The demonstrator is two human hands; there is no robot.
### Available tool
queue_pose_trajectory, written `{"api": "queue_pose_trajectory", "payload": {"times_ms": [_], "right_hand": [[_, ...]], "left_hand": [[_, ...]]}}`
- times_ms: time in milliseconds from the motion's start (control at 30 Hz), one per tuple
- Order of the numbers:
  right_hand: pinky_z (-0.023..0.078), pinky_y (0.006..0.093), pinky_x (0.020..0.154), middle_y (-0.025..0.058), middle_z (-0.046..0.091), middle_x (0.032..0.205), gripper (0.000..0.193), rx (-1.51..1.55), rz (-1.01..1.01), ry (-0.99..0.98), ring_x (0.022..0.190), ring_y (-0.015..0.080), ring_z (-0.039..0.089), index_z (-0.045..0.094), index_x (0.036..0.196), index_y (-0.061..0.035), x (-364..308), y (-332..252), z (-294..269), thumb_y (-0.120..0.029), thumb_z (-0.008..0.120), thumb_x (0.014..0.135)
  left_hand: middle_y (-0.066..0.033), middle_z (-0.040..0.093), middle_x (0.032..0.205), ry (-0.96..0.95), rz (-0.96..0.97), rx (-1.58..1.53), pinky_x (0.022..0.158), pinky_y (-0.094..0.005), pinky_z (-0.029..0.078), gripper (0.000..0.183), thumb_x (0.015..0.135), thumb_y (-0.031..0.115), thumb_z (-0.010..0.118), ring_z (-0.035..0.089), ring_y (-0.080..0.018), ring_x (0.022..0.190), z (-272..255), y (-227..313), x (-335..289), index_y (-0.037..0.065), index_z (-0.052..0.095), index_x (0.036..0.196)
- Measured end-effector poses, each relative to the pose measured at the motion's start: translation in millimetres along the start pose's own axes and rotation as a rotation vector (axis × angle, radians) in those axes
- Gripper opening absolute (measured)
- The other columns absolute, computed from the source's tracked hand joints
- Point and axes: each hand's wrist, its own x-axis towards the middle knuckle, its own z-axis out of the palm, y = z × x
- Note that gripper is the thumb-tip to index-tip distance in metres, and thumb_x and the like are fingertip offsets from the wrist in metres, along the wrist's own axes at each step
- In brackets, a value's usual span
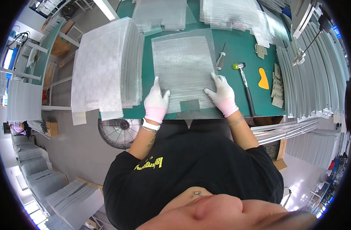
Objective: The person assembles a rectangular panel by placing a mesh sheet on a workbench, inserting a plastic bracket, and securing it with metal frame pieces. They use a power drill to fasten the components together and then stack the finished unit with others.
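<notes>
In front of me on the green tabletop lies a silvery mesh sheet [185, 57], with a notch in its near edge and a clear, wider layer showing at its far and right edges. My left hand [157, 101], in a white glove with a pink cuff, grips its left edge near the front. At the right edge, my right hand [222, 94], gloved the same way, has hold of it too. Both thumbs rest toward the sheet's middle; the other fingers run along its sides and are partly hidden.
Tall stacks of mesh sheets stand left [100, 65] and far right [233, 15]. Right of my work lie a screwdriver [221, 60], a mallet [245, 82], a yellow scraper [263, 79] and small beige plates [277, 86]. A floor fan [119, 132] stands below the table's front edge.
</notes>
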Motion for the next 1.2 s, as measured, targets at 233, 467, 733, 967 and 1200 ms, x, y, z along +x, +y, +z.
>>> {"api": "queue_pose_trajectory", "payload": {"times_ms": [233, 467, 733, 967, 1200], "right_hand": [[0.055, 0.0398, 0.086, 0.0166, 0.055, 0.127, 0.066, -0.051, -0.013, -0.040, 0.105, 0.0340, 0.064, 0.052, 0.138, -0.0087, -0.6, 0.6, -0.9, -0.032, 0.077, 0.081], [0.055, 0.0394, 0.086, 0.0171, 0.055, 0.125, 0.066, -0.047, -0.031, -0.019, 0.104, 0.0338, 0.064, 0.053, 0.138, -0.0076, -3.3, -1.1, -1.4, -0.030, 0.077, 0.081], [0.056, 0.0402, 0.084, 0.0209, 0.052, 0.125, 0.067, -0.148, 0.047, -0.171, 0.101, 0.0358, 0.065, 0.052, 0.140, -0.0108, 8.4, -10.3, -10.6, -0.033, 0.076, 0.082], [0.055, 0.0448, 0.084, 0.0206, 0.057, 0.114, 0.048, -0.420, -0.025, -0.395, 0.096, 0.0377, 0.066, 0.060, 0.128, -0.0105, 38.9, -46.1, -45.9, -0.033, 0.069, 0.087], [0.055, 0.0467, 0.086, 0.0260, 0.056, 0.120, 0.033, -0.222, -0.367, 0.019, 0.100, 0.0405, 0.066, 0.056, 0.120, -0.0001, 240.3, -58.4, 24.0, -0.024, 0.053, 0.097]], "left_hand": [[-0.0215, 0.062, 0.119, -0.006, -0.013, 0.033, 0.085, -0.0433, 0.054, 0.070, 0.087, 0.025, 0.070, 0.064, -0.0385, 0.102, 2.7, -1.4, -6.0, 0.002, 0.040, 0.146], [-0.0199, 0.062, 0.109, 0.063, 0.053, 0.043, 0.077, -0.0434, 0.054, 0.070, 0.087, 0.026, 0.071, 0.065, -0.0374, 0.091, 11.3, -10.8, -12.9, 0.002, 0.041, 0.146], [-0.0193, 0.061, 0.108, 0.029, 0.035, 0.036, 0.076, -0.0432, 0.054, 0.069, 0.087, 0.025, 0.071, 0.065, -0.0370, 0.090, 11.5, -13.6, -7.5, 0.001, 0.042, 0.145], [-0.0166, 0.051, 0.135, -0.086, -0.046, 0.251, 0.100, -0.0495, 0.044, 0.060, 0.087, 0.023, 0.068, 0.053, -0.0389, 0.119, -12.0, 14.9, -0.4, 0.009, 0.049, 0.143], [-0.0169, 0.049, 0.143, -0.005, 0.202, 0.273, 0.116, -0.0569, 0.025, 0.045, 0.091, 0.022, 0.056, 0.039, -0.0423, 0.136, 9.2, -11.0, -5.7, 0.010, 0.059, 0.134]]}}
